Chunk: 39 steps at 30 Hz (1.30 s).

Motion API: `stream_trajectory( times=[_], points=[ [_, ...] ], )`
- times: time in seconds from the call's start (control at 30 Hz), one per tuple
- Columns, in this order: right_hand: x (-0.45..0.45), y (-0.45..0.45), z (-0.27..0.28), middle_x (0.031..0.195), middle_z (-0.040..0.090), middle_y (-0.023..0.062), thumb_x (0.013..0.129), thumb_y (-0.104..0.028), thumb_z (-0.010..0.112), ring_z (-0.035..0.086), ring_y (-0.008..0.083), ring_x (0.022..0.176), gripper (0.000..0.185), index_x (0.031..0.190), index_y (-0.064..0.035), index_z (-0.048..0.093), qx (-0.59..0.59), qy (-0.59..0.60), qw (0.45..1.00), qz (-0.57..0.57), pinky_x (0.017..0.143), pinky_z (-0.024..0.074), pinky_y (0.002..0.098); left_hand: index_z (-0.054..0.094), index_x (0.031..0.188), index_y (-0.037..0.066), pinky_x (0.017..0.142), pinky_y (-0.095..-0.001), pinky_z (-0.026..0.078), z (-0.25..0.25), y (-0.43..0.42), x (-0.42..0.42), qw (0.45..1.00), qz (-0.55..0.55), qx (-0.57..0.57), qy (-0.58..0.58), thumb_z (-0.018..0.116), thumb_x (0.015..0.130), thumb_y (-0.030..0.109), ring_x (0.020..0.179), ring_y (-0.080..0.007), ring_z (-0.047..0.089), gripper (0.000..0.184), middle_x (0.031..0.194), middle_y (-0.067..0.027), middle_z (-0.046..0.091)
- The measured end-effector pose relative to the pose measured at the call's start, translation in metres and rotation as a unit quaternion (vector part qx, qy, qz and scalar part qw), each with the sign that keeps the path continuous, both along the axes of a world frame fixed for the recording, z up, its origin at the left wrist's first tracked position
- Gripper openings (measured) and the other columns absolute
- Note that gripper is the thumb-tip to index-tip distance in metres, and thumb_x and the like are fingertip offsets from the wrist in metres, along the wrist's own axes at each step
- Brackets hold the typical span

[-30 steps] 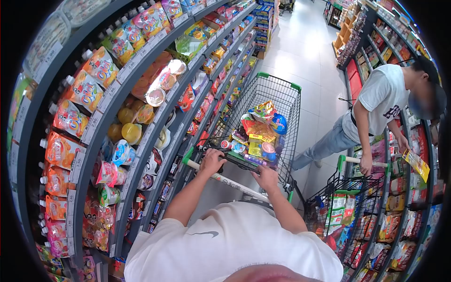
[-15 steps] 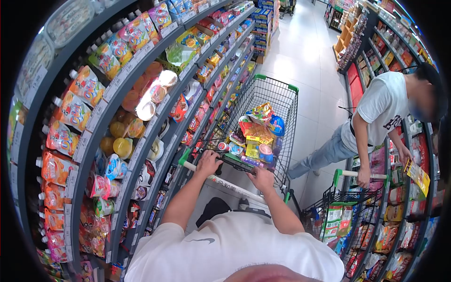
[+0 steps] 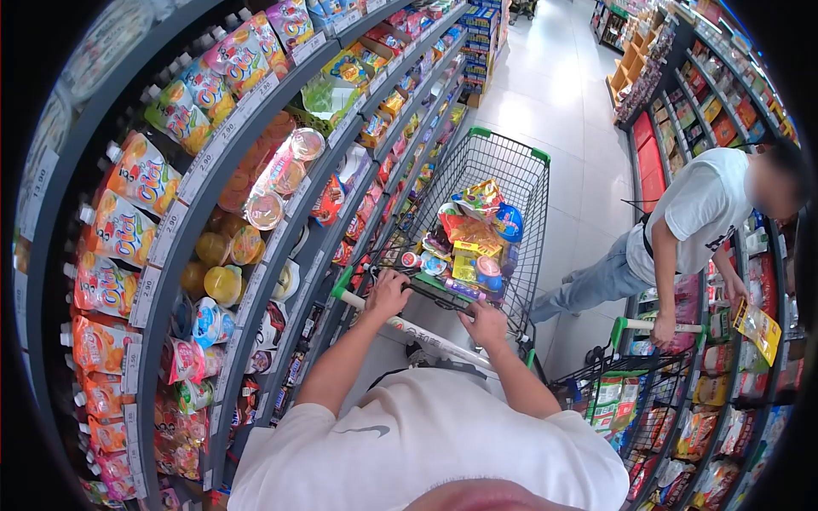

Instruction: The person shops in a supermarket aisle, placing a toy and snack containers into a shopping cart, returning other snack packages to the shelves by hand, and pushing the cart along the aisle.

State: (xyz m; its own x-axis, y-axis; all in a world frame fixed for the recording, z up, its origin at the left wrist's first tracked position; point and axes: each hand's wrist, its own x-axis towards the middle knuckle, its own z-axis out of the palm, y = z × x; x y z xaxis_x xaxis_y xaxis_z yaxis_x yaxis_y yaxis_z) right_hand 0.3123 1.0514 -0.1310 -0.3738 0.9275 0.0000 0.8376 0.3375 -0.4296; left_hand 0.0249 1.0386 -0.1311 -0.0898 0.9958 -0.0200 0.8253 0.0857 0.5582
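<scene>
One shopping cart (image 3: 503,162) is gripped at its handle end by the left hand (image 3: 388,294) and right hand (image 3: 486,325); overlapping snack packs (image 3: 479,230) are heaped inside. At right, a second cart (image 3: 630,324) and one yellow packet (image 3: 757,335) are held by one person (image 3: 694,209), seen lower than a second ago.

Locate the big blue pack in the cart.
In the head view, the blue pack lies inside the cart, toward its right side, beside the orange bag.
</scene>
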Motion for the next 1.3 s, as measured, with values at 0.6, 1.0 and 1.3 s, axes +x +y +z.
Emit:
stream_trajectory(
  times=[0.6,1.0,1.3],
  points=[
    [-0.007,0.023,0.001,0.090,0.070,0.0027,0.084,-0.046,0.073,0.069,0.0284,0.077,0.031,0.089,-0.0156,0.074,0.011,0.009,1.000,-0.007,0.066,0.0541,0.0420,0.066,0.092,0.007,0.093,-0.0444,0.047,0.008,0.023,-0.008,0.990,0.010,0.131,-0.054,0.065,0.082,0.006,0.107,-0.0341,0.058,0.010,0.100,-0.0129,0.064],
    [-0.007,0.045,0.018,0.097,0.073,0.0073,0.092,-0.042,0.064,0.069,0.0323,0.092,0.033,0.103,-0.0118,0.073,-0.061,0.091,0.993,-0.036,0.080,0.0529,0.0431,0.061,0.096,0.007,0.091,-0.0462,0.048,0.006,0.040,-0.009,0.989,0.015,0.138,-0.051,0.065,0.084,0.008,0.103,-0.0356,0.059,0.013,0.098,-0.0137,0.064],
    [0.006,0.100,-0.056,0.087,0.073,0.0087,0.093,-0.030,0.069,0.067,0.0188,0.079,0.028,0.102,-0.0029,0.071,-0.255,0.176,0.943,-0.117,0.074,0.0510,0.0352,0.064,0.098,0.006,0.084,-0.0442,0.051,0.002,0.048,-0.007,0.975,0.078,0.157,-0.135,0.062,0.088,0.008,0.095,-0.0347,0.065,0.010,0.098,-0.0118,0.069]
  ],
)
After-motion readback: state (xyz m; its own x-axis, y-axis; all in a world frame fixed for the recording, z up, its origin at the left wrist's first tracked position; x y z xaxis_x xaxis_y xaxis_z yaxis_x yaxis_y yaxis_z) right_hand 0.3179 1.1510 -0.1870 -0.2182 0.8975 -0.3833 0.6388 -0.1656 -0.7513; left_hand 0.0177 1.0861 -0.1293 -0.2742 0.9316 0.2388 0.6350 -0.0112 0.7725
